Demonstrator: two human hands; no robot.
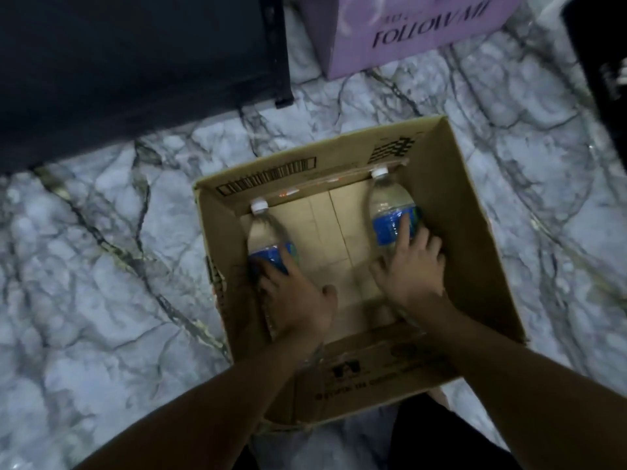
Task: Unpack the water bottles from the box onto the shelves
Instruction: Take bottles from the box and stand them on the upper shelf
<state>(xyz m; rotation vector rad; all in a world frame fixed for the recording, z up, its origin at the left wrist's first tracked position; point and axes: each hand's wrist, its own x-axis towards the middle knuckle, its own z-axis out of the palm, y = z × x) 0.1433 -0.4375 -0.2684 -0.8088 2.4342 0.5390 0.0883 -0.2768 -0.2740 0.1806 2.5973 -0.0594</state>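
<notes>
An open cardboard box (451, 184) stands on the marble floor below me. Two clear water bottles with white caps and blue labels lie inside it, caps toward the far wall. The left bottle (266, 234) rests along the left wall, and my left hand (298, 296) wraps around its lower half. The right bottle (390, 205) lies near the right wall, and my right hand (412, 266) closes on its lower half, index finger across the blue label. The bottles' bases are hidden under my hands.
A dark shelf unit (135, 69) with a black post foot stands at the far left. A lilac printed carton (417, 32) sits on the floor behind the box. Another dark object (600, 83) is at the right edge. Marble floor (101, 266) surrounds the box.
</notes>
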